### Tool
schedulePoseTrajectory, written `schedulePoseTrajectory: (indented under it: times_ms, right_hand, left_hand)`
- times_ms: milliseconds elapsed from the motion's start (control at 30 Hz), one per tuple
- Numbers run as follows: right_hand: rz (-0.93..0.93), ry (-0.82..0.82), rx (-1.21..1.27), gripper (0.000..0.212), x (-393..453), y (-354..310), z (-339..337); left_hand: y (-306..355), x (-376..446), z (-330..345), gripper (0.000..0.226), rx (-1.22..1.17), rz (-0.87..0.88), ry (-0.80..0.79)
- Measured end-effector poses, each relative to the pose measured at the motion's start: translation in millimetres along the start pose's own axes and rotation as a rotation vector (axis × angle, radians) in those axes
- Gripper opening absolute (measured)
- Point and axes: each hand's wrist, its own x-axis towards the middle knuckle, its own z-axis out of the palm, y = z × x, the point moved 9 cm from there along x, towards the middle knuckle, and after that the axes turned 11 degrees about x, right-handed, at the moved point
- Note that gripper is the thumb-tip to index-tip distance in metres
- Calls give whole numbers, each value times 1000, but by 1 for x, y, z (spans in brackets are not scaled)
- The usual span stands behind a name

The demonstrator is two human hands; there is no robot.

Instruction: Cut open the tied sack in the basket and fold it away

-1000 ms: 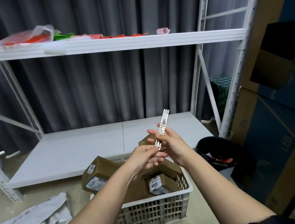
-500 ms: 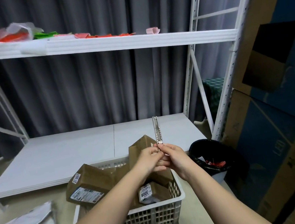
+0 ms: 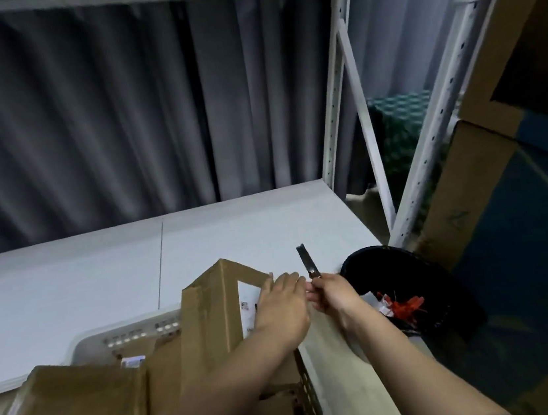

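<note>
Hands have dropped from chest height to the basket (image 3: 190,324). Right hand (image 3: 333,295) grips the knife (image 3: 309,265), blade up; left hand (image 3: 283,304) rests flat beside it (finger contact unclear). No sack visible, so cutting probably finished.

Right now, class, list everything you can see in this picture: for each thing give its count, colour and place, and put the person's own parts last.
basket: one, white, slotted plastic, on the floor, lower left.
cardboard boxes: at least three, brown, in the basket; one stands tall, one overhangs the left rim.
utility knife: one, dark blade, pointing up from the right hand.
bin: one, black, right of the basket, red-and-white scraps inside.
shelf board: one, white, behind the basket.
rack posts: white, at right.
curtain: grey, behind the rack.
large cartons: brown and blue, far right.
left hand: one, resting on the tall box.
right hand: one, grip closed round the knife.
</note>
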Motion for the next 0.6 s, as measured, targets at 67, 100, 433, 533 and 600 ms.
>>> schedulePoseTrajectory:
  times_ms: [67,100,433,533,600]
  right_hand:
    - [19,24,22,33,28,9,-7]
    - [30,36,30,33,41,15,-10]
    - [141,188,270,25,137,84,-23]
    - [168,250,288,25,158,102,-28]
    - [189,272,276,26,168,108,-30]
  left_hand:
    - [3,23,23,57,74,26,-71]
    - [4,33,35,60,112,34,-115]
    - [-22,98,104,69,336,43,-385]
    - [-33,109,110,64,346,47,-361]
    - [-37,115,114,64,374,53,-363]
